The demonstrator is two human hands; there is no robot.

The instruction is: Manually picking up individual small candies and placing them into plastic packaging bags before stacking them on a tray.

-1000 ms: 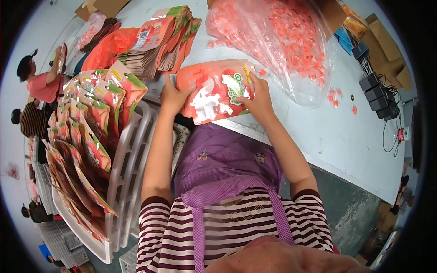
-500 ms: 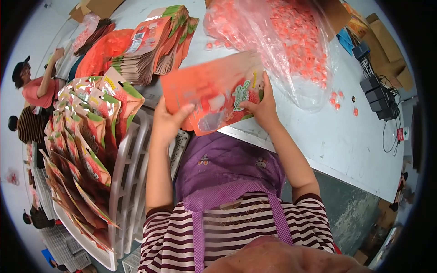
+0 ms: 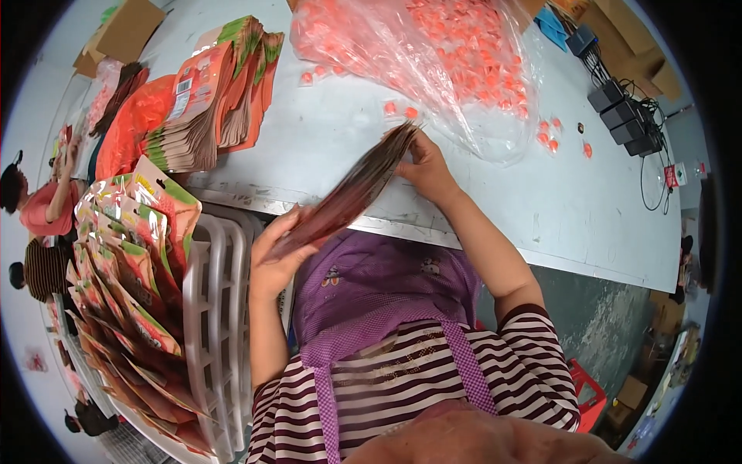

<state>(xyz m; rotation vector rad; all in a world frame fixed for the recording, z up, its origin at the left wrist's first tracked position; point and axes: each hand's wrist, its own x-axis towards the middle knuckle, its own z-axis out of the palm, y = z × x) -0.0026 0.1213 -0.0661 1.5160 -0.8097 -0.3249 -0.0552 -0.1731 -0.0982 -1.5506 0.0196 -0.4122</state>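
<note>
A thin stack of flat pouches (image 3: 340,197) is held edge-up between my two hands, slanting from lower left to upper right in front of the table edge. My left hand (image 3: 280,251) grips its lower end, thumb on one side and fingers on the other. At the upper end my right hand (image 3: 425,166) pinches it, its fingers partly hidden behind the stack. The printed faces are turned mostly out of sight. To my left, filled pouches (image 3: 131,263) with red and green print stand packed in a white plastic crate (image 3: 199,309).
Piles of flat pouches (image 3: 205,100) lie at the table's left, beside a red plastic bag (image 3: 131,131). A big clear bag of wrapped pink candies (image 3: 464,62) rests ahead, loose candies near it. Black power adapters (image 3: 626,116) with cables sit far right. Another person (image 3: 50,201) is at far left.
The pouch stack has turned from showing its printed face to standing edge-up. Both hands still hold it, the right one a little farther left. My view has shifted slightly.
</note>
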